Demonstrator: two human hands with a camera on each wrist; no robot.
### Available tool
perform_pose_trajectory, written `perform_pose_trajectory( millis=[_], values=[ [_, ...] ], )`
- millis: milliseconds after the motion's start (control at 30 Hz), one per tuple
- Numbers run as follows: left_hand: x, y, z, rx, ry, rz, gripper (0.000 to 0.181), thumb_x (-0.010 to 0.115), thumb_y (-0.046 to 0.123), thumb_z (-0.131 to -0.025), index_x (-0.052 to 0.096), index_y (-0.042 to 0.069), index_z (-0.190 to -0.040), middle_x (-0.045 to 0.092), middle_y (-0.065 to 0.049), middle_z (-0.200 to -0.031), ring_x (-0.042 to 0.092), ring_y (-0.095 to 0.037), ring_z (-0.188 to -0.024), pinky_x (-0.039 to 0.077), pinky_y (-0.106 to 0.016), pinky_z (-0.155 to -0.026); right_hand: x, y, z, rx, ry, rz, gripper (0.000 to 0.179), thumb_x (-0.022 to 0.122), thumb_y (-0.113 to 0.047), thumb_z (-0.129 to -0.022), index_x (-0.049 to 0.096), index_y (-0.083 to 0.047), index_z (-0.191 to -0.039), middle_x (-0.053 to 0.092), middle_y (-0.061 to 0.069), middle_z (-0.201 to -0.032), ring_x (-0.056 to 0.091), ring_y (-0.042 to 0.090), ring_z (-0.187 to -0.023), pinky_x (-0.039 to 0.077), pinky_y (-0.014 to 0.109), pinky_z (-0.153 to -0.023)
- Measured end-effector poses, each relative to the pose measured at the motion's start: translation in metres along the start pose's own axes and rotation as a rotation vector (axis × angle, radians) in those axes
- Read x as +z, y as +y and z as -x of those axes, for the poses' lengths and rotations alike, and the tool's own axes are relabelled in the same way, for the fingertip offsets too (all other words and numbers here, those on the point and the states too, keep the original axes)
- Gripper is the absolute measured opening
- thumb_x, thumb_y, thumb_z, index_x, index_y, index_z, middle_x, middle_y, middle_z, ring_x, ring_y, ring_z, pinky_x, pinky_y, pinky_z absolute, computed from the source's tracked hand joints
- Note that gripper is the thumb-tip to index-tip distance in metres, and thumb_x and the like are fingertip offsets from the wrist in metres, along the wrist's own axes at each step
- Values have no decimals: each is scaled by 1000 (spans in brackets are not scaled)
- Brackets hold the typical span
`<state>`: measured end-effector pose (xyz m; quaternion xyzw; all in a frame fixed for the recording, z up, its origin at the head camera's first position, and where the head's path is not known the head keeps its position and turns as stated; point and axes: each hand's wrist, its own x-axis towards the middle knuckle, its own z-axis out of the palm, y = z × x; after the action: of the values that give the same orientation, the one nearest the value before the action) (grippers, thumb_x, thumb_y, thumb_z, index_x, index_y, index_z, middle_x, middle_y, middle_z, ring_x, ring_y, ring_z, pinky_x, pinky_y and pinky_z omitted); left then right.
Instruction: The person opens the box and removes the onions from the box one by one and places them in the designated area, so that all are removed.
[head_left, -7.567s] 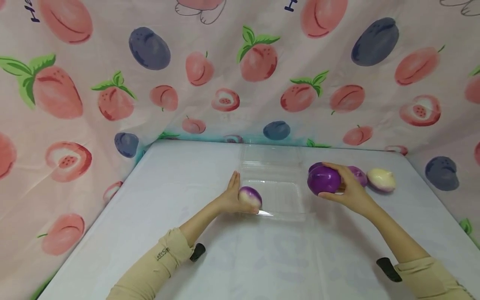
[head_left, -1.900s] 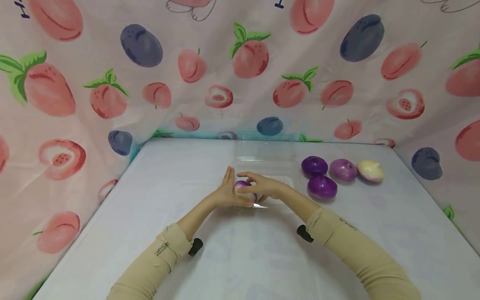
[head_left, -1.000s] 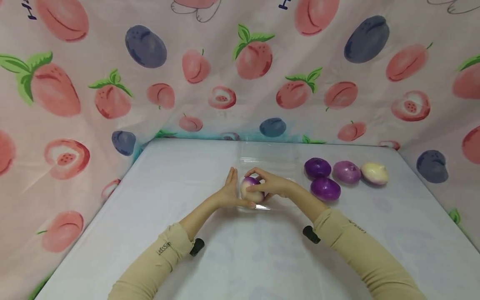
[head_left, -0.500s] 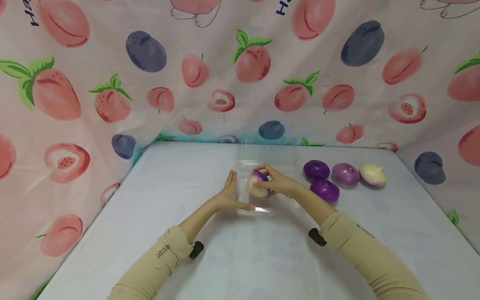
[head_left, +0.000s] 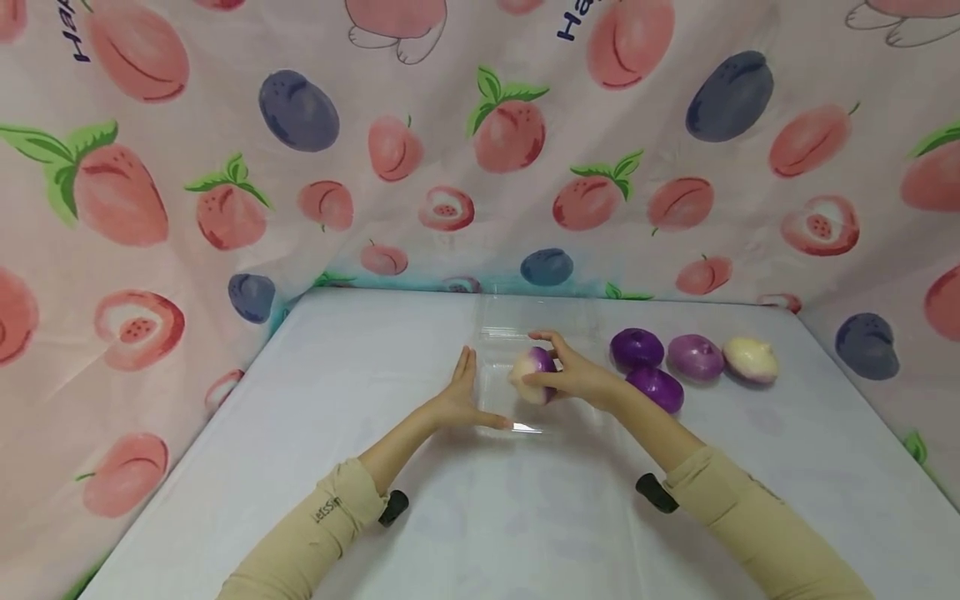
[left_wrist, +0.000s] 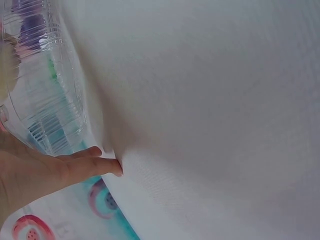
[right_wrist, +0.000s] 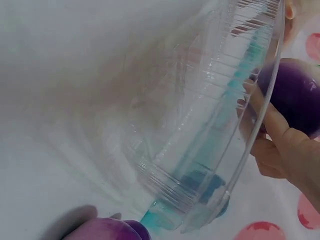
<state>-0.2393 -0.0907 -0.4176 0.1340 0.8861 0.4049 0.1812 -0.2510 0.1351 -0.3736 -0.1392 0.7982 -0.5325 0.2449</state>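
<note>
A clear plastic box [head_left: 528,428] with its lid [head_left: 540,312] folded back stands mid-table. My left hand [head_left: 456,403], fingers straight, lies along the box's left side, its thumb at the front rim. In the left wrist view the fingertips of that hand [left_wrist: 55,172] touch the white cloth beside the box wall [left_wrist: 62,100]. Over the box, my right hand [head_left: 588,381] grips a purple-and-white onion [head_left: 528,382] by its purple side. The right wrist view shows this onion [right_wrist: 295,100] through and beyond the clear wall [right_wrist: 200,95], partly cut off by the frame edge.
Right of the box sit two dark purple onions [head_left: 637,347], one in front of the other. Beside them are a lighter purple onion [head_left: 696,357] and a yellow-white onion [head_left: 751,360]. A fruit-print cloth [head_left: 442,125] hangs behind and beside the white table [head_left: 352,350].
The right hand has set down a dark purple onion at the right and gripped the purple-and-white one. That onion has moved right, away from the left hand, which stays at the box.
</note>
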Motion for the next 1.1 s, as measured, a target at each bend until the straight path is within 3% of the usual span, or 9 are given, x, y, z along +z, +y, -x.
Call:
perform_pose_trajectory(
  millis=[433,733,900,1100],
  values=[
    [1,2,0,5,17,-8,132,85,36,-67,-14,3,-149,-24,-11,-156,-11,-30,-146,15,-47,-118,-9,3,19,-53,103,49,67,64,-30,-90,30,-11,-144,36,23,-140,45,38,-123,47,45,-99],
    [5,-2,2,0,18,-14,133,85,39,-66,-13,3,-149,-21,-12,-157,-7,-32,-146,18,-48,-117,-10,12,34,-97,151,-35,67,66,-21,-88,29,-6,-142,32,23,-143,44,43,-127,46,47,-100],
    [4,-2,3,-5,8,-32,133,84,41,-67,-13,4,-149,-23,-10,-157,-5,-32,-147,19,-49,-117,-13,17,42,-119,183,-39,67,67,-19,-88,30,-3,-141,36,25,-139,45,44,-126,49,43,-97],
    [1,-1,3,13,9,-22,132,83,43,-68,-13,3,-149,-23,-12,-157,-7,-33,-146,17,-52,-116,-24,18,53,-146,243,31,62,65,-18,-89,31,2,-138,36,26,-141,44,44,-127,51,34,-94]
  ],
)
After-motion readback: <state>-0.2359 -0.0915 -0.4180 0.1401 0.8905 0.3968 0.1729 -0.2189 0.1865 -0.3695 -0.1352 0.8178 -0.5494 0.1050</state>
